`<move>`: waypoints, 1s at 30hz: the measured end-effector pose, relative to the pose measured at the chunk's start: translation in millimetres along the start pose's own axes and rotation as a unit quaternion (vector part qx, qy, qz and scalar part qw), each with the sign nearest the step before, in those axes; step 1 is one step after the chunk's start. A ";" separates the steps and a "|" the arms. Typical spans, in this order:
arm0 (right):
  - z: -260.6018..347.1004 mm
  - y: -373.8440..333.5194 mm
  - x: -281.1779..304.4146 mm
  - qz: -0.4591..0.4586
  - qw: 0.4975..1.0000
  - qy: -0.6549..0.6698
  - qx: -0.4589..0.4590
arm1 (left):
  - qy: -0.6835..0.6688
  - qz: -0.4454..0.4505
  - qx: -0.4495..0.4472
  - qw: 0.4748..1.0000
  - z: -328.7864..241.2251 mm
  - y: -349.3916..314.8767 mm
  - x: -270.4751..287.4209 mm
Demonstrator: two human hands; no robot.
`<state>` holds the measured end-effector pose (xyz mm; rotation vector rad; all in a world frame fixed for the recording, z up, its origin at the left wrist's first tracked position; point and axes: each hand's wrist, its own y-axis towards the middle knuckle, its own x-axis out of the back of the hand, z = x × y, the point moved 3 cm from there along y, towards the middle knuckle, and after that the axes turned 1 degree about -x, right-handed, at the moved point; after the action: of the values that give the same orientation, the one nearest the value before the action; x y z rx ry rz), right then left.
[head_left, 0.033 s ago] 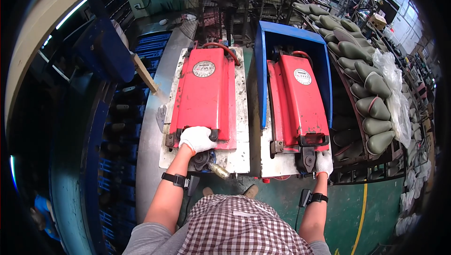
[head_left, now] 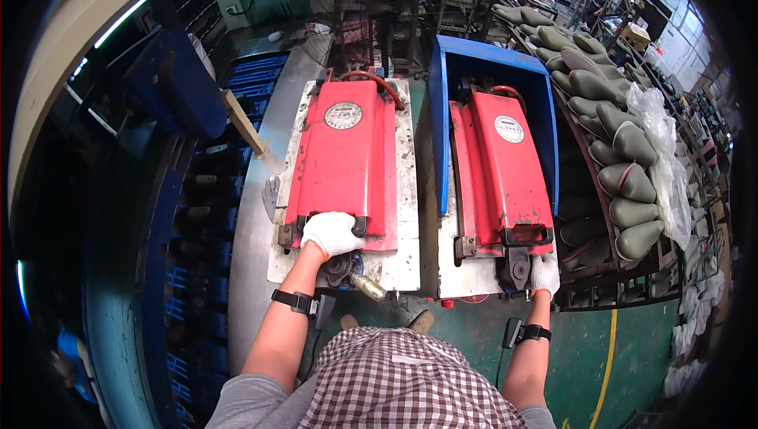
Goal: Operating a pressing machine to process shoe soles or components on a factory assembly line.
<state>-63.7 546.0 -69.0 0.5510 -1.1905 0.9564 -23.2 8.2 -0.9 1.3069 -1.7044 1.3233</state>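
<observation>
Two red machine covers lie side by side on pale, stained metal bases. My left hand (head_left: pixel 330 234), in a white knit glove, is wrapped round the black handle (head_left: pixel 360 227) at the near end of the left red cover (head_left: pixel 335 160). My right hand (head_left: pixel 545 273), gloved too, rests at the near right corner of the right machine, just below the black handle (head_left: pixel 527 235) of the right red cover (head_left: pixel 513 176). Its fingers are mostly hidden, so its grip is unclear. Between that hand and the base's middle is a dark metal latch plate (head_left: pixel 518 268).
A blue hood (head_left: pixel 493 54) surrounds the right machine's back and sides. Racks of olive-green boot-shaped pieces (head_left: pixel 624 176) stand at right, partly under clear plastic (head_left: pixel 659 144). A grey glove (head_left: pixel 271 196) lies left of the left machine. A wrapped bottle-like object (head_left: pixel 368 287) sits at its front edge.
</observation>
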 end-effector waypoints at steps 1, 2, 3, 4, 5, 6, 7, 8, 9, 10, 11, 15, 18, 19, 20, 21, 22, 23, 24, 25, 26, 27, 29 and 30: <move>-1.2 0.9 -0.2 -0.006 1.000 0.011 0.003 | 0.008 -0.001 -0.001 1.000 -1.0 0.1 0.0; -2.8 1.8 -0.6 -0.013 1.000 0.023 0.006 | 0.017 -0.002 -0.002 1.000 -1.8 0.3 0.5; -5.7 4.9 -1.8 -0.013 1.000 0.022 0.006 | 0.016 -0.002 -0.002 1.000 -2.2 -0.1 1.5; -10.3 9.5 -3.6 -0.015 0.998 0.054 -0.011 | 0.016 -0.001 -0.002 1.000 -2.5 -1.0 2.7; -13.1 11.8 -6.1 -0.016 0.996 0.086 -0.028 | 0.016 0.001 -0.001 1.000 -2.7 -1.4 3.0; -15.7 10.3 -10.9 -0.017 0.996 0.085 -0.028 | 0.014 0.001 -0.001 1.000 -2.8 -1.4 2.7; -17.8 5.8 -11.4 -0.098 0.984 0.146 0.010 | 0.016 -0.002 -0.004 1.000 -3.1 -1.4 2.4; -15.1 0.8 -11.0 -0.176 0.961 0.207 0.051 | 0.017 -0.005 -0.004 1.000 -2.4 -2.0 2.0; 13.3 -23.3 -4.3 -0.231 0.934 0.261 0.082 | 0.015 -0.004 0.003 1.000 1.6 -3.3 -0.9; 27.7 -37.9 -7.8 -0.249 0.907 0.310 0.138 | 0.015 -0.014 -0.007 1.000 1.8 -0.7 -3.2; 43.4 -52.8 -13.6 -0.262 0.875 0.359 0.193 | 0.016 -0.024 -0.014 0.999 3.5 0.7 -5.2; 149.2 -146.6 -23.6 -0.088 0.823 0.293 0.478 | 0.017 -0.073 -0.035 0.997 3.2 -5.5 -7.7; 204.5 -193.9 -62.3 0.209 0.810 0.213 0.504 | -0.001 -0.162 -0.068 0.984 10.9 -7.4 -22.1; 213.3 -207.2 -79.1 0.287 0.808 0.172 0.485 | 0.001 -0.156 -0.070 0.985 10.0 -6.1 -25.0; 218.5 -220.4 -96.6 0.348 0.786 0.165 0.484 | 0.002 -0.172 -0.088 0.981 9.1 -6.8 -23.9; 224.7 -235.5 -109.7 0.408 0.759 0.156 0.482 | 0.003 -0.188 -0.104 0.977 7.9 -9.8 -21.4; 225.4 -248.1 -125.9 0.538 0.754 0.190 0.324 | 0.017 -0.191 -0.108 0.976 7.8 -13.5 -20.1; 230.1 -255.6 -123.4 0.541 0.753 0.189 0.323 | 0.017 -0.189 -0.106 0.976 12.2 -19.4 -20.8; 233.3 -262.6 -119.1 0.552 0.760 0.174 0.296 | -0.005 -0.229 -0.125 0.965 15.5 -27.9 -19.8; 235.6 -269.0 -118.6 0.562 0.766 0.159 0.268 | -0.027 -0.270 -0.144 0.952 19.2 -37.3 -18.6; 227.6 -266.4 -127.1 0.545 0.769 0.203 0.264 | -0.062 -0.253 -0.142 0.955 14.2 -49.4 -11.2; 223.8 -263.2 -135.5 0.545 0.771 0.204 0.259 | -0.062 -0.249 -0.144 0.956 17.2 -57.8 -10.7; 219.9 -257.8 -146.8 0.549 0.768 0.187 0.271 | -0.110 -0.430 -0.275 0.853 30.4 -86.7 -4.8; 222.4 -258.7 -142.0 0.546 0.779 0.163 0.261 | -0.153 -0.457 -0.244 0.841 50.9 -98.1 -18.5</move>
<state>30.4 190.4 -103.4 0.0305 -0.8533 2.3276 80.2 -35.1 0.3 1.7152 -1.1679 0.1173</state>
